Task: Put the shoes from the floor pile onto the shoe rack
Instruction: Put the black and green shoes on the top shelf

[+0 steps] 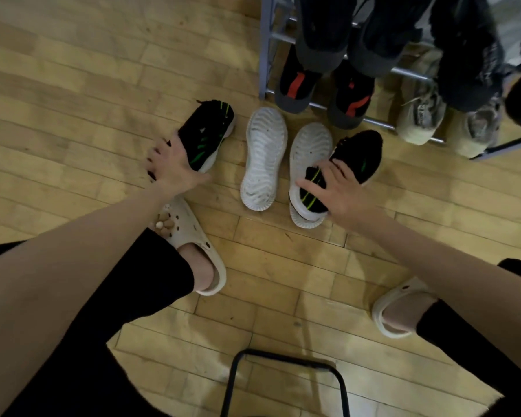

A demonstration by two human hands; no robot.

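Observation:
Two black knit shoes with green stripes lie on the wooden floor in front of the shoe rack [265, 55]. My left hand [170, 167] is closed around the heel of the left black shoe [209, 130]. My right hand [342, 191] grips the right black shoe [358, 155], which rests partly on an upturned white shoe [309, 145]. A second white shoe [263, 158] lies sole up between my hands. The metal rack at the upper right holds black-and-red shoes [295, 82] and beige sneakers [421, 115] on its low bars.
My feet wear cream clogs, one [199, 236] just under my left forearm and one [394, 308] at the right. A black metal frame [283, 356] stands at the bottom centre. Dark shoes fill the rack's upper tier [322, 31]. Open floor stretches to the left.

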